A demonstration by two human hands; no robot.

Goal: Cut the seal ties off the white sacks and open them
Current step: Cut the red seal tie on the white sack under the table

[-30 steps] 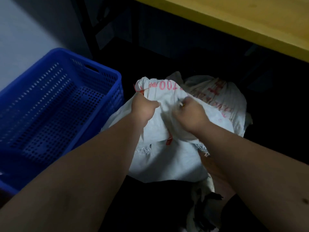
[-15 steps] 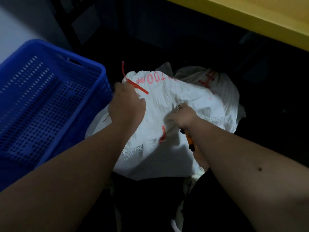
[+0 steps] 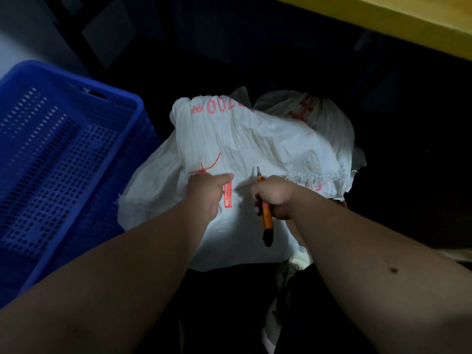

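Fingers of the left hand (image 3: 207, 194) pinch a red seal tie (image 3: 210, 166) against the near sack (image 3: 229, 149), its tag (image 3: 227, 198) hanging beside the thumb, while the right hand (image 3: 274, 196) curls its fingers round an orange cutter (image 3: 265, 215), blade tip up, just right of the tie. That sack lies crumpled with red print on its far edge; a second sack (image 3: 319, 116) sits behind it, touching. Left of the sack stands a blue crate (image 3: 63, 154), and beyond it, up right, runs a yellow desk (image 3: 408, 24) edge.
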